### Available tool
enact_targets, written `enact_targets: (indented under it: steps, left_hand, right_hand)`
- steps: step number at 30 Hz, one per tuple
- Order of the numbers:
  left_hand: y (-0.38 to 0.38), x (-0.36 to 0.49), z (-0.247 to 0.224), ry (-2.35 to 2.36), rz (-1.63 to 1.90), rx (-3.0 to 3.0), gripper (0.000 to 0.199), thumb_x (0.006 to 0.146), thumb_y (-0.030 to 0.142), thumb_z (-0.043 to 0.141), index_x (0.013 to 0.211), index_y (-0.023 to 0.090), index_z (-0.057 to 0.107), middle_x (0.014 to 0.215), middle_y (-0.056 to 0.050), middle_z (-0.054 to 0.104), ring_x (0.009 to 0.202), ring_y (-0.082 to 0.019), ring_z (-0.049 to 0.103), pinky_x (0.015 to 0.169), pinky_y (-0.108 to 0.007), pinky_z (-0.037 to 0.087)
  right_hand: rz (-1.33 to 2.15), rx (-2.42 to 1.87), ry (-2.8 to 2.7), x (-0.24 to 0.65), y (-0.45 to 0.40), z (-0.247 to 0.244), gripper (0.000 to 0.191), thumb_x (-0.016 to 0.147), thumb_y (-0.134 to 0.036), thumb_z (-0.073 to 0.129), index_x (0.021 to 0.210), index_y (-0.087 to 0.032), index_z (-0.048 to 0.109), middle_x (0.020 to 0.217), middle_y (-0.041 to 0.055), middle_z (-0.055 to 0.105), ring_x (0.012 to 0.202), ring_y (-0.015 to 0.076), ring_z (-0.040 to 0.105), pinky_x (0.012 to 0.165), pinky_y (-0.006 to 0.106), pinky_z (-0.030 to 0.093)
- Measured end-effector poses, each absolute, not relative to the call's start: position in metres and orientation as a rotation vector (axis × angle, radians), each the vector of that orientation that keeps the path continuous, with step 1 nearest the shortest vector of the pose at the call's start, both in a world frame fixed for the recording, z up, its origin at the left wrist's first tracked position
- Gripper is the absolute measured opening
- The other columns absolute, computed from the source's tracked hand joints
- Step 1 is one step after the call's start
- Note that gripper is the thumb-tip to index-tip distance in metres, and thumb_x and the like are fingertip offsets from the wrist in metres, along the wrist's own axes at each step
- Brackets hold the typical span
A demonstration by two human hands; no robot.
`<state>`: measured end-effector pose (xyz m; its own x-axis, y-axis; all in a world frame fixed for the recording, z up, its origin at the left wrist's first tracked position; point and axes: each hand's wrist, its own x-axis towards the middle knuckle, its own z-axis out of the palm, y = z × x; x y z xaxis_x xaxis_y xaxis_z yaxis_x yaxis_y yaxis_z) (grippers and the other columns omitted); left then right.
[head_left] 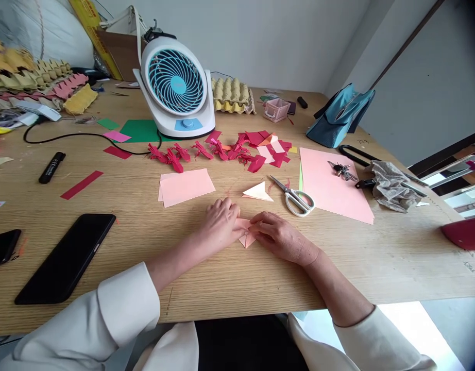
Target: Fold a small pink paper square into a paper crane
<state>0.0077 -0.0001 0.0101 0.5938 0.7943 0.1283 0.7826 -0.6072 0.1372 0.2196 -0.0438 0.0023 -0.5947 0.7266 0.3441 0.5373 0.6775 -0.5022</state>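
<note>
Two hands meet just below the middle of the frame on a small folded paper (247,240), which lies on the worktop (206,288) between them. The left hand (221,221) has its fingers curled narrow at the paper's left end; the right hand (281,238) pinches the right side. Both touch it, so neither is nearer. The paper's upper part spans crosswise from one hand to the other, while its pointed end aims at the bottom of the frame; the fingers hide too much to tell its full long axis. Above the paper, near the centre, sits a cream piece (259,192), and just right of that the scissors (295,198), blades toward the upper left, handles nearer the right hand. Pink slips (189,187) lie above the left hand, pink sheets (326,180) right of centre.
</note>
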Motion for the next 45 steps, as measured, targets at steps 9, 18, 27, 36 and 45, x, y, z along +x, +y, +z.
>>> enact_targets:
  steps: [9,18,27,36,45]
  left_hand:
    - [0.012,0.024,0.036,1.315,0.105,2.462,0.021,0.086,0.041,0.064,0.086,0.020,0.066,0.078,-0.001,0.070,0.070,-0.019,0.063,0.064,-0.027,0.038]
    - [0.019,0.021,0.031,1.228,0.229,2.433,0.006,0.080,0.022,0.066,0.075,0.021,0.067,0.077,0.000,0.073,0.072,-0.017,0.064,0.064,-0.026,0.039]
    - [0.013,0.013,0.012,1.138,0.428,2.530,0.016,0.088,0.017,0.059,0.074,0.018,0.065,0.077,-0.002,0.066,0.074,-0.017,0.062,0.066,-0.027,0.040]
    - [0.003,0.006,0.009,1.213,0.498,2.441,0.014,0.090,0.022,0.062,0.077,0.018,0.063,0.083,-0.001,0.066,0.074,-0.015,0.061,0.065,-0.026,0.040]
    - [-0.003,0.000,0.001,1.194,0.743,2.331,0.012,0.088,0.022,0.065,0.077,0.019,0.066,0.079,0.000,0.067,0.073,-0.014,0.060,0.067,-0.025,0.041]
  right_hand:
    - [0.560,-0.953,-2.318,0.219,-0.046,0.004,0.020,0.095,-0.011,0.051,0.100,-0.019,0.068,0.108,0.0090,0.063,0.098,0.0185,0.063,0.087,0.035,0.055]
    - [0.520,-0.992,-2.298,0.217,-0.044,0.002,0.020,0.096,-0.013,0.051,0.106,-0.019,0.067,0.102,0.0096,0.062,0.090,0.0186,0.064,0.082,0.033,0.056]
    - [0.503,-1.036,-2.310,0.215,-0.044,-0.001,0.022,0.098,-0.016,0.048,0.103,-0.019,0.069,0.101,0.0095,0.059,0.088,0.0185,0.063,0.082,0.034,0.055]
    - [0.471,-1.009,-2.356,0.216,-0.045,-0.004,0.024,0.098,-0.015,0.049,0.113,-0.019,0.067,0.111,0.0113,0.064,0.103,0.0231,0.062,0.088,0.040,0.055]
    - [0.381,-1.027,-2.427,0.218,-0.045,-0.002,0.024,0.098,-0.013,0.049,0.115,-0.017,0.066,0.113,0.0117,0.067,0.102,0.0234,0.062,0.086,0.040,0.056]
